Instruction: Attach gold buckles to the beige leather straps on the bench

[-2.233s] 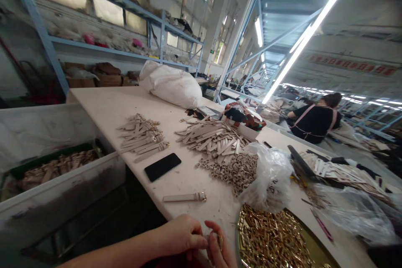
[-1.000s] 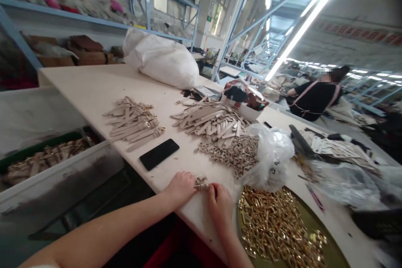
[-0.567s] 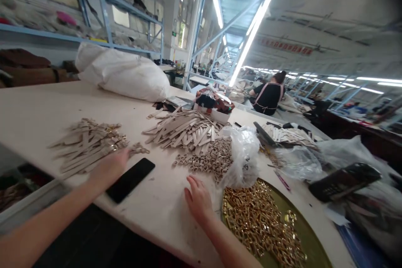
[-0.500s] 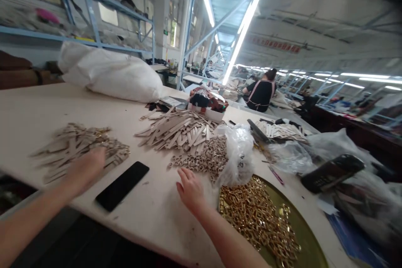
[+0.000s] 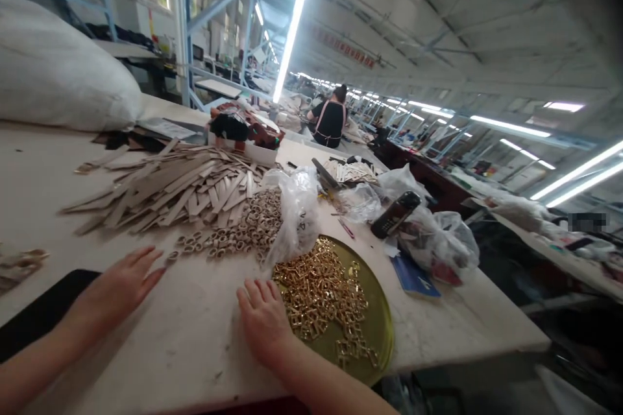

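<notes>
Pale table (image 5: 185,337), 1 pile of strips (image 5: 170,188), small rings (image 5: 243,227), 1 round tray (image 5: 374,288), blue booklet (image 5: 411,274)

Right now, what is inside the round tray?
Gold-coloured metal pieces lie heaped in the round tray. The floor beneath them is hidden, and the right arm covers part of the near edge.

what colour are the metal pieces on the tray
The metal pieces are gold, clearest in head view.

One tray (image 5: 378,311), one ring heap (image 5: 257,217), one blue booklet (image 5: 413,272), one white sack (image 5: 58,71)
</notes>
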A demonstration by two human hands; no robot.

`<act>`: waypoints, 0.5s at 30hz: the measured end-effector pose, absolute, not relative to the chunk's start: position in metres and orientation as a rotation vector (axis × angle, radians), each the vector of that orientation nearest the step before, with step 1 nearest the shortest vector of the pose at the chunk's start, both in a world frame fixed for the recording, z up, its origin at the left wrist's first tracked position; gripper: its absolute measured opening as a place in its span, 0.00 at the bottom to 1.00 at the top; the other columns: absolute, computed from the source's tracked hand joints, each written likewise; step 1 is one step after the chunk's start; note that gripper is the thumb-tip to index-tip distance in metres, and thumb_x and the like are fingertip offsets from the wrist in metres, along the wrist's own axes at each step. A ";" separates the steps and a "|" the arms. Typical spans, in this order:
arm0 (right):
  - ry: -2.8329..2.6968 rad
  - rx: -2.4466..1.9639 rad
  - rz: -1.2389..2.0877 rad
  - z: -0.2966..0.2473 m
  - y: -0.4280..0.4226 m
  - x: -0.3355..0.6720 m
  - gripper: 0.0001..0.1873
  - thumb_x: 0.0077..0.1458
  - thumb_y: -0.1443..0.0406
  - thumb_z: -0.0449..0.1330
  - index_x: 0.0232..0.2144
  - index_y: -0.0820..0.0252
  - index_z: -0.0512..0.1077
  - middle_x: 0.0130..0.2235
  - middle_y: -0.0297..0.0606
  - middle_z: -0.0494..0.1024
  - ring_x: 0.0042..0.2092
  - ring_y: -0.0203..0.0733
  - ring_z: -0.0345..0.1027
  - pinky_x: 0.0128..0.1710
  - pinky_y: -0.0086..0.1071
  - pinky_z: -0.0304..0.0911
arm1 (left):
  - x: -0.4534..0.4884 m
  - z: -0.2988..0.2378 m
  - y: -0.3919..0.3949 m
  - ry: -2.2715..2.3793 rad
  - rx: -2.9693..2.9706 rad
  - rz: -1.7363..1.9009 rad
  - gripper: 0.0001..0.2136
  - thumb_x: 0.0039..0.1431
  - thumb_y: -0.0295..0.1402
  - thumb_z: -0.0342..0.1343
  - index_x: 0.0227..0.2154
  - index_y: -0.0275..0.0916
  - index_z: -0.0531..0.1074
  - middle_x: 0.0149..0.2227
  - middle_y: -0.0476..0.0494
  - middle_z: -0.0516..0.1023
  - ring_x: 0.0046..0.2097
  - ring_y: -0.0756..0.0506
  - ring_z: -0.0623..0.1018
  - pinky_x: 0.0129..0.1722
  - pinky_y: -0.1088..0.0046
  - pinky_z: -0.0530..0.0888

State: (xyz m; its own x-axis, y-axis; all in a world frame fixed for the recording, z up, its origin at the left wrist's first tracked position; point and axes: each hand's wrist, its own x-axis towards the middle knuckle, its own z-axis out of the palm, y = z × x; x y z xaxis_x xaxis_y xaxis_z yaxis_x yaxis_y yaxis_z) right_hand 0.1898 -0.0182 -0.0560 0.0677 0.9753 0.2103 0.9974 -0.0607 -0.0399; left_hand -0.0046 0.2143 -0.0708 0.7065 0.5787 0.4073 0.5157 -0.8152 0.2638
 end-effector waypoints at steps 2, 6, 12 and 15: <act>-1.921 -2.256 -0.195 -0.063 -0.034 0.203 0.21 0.56 0.66 0.48 0.53 0.61 0.58 0.56 0.44 0.63 0.56 0.50 0.53 0.55 0.48 0.46 | 0.027 -0.074 0.206 1.007 2.818 0.690 0.24 0.53 0.47 0.39 0.43 0.33 0.65 0.49 0.41 0.70 0.54 0.40 0.65 0.54 0.63 0.60; -1.813 -2.292 -0.178 -0.069 -0.042 0.215 0.20 0.56 0.66 0.48 0.52 0.61 0.60 0.56 0.42 0.63 0.55 0.51 0.54 0.55 0.49 0.46 | 0.066 -0.076 0.198 1.225 2.775 0.602 0.27 0.55 0.46 0.39 0.48 0.26 0.62 0.51 0.30 0.66 0.55 0.37 0.63 0.54 0.61 0.60; -1.879 -2.160 -0.137 -0.070 -0.055 0.217 0.21 0.55 0.66 0.50 0.52 0.59 0.61 0.55 0.43 0.64 0.56 0.51 0.54 0.55 0.50 0.46 | 0.108 -0.072 0.157 0.979 2.705 0.644 0.23 0.58 0.43 0.40 0.49 0.31 0.64 0.50 0.36 0.68 0.52 0.42 0.67 0.53 0.66 0.62; -1.915 -2.081 -0.196 -0.073 -0.066 0.220 0.19 0.54 0.67 0.51 0.50 0.58 0.63 0.53 0.42 0.66 0.54 0.50 0.57 0.55 0.49 0.46 | 0.130 -0.073 0.128 0.908 2.664 0.650 0.21 0.58 0.40 0.41 0.48 0.31 0.66 0.49 0.36 0.70 0.51 0.42 0.68 0.53 0.66 0.63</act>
State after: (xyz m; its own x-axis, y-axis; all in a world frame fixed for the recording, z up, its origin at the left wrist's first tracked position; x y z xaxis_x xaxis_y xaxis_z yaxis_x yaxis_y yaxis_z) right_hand 0.2204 -0.0659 -0.0731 0.0994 0.9477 0.3032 0.9895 -0.0621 -0.1305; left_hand 0.1301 0.1281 -0.0727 0.7057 0.6269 0.3300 0.5142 -0.7737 0.3702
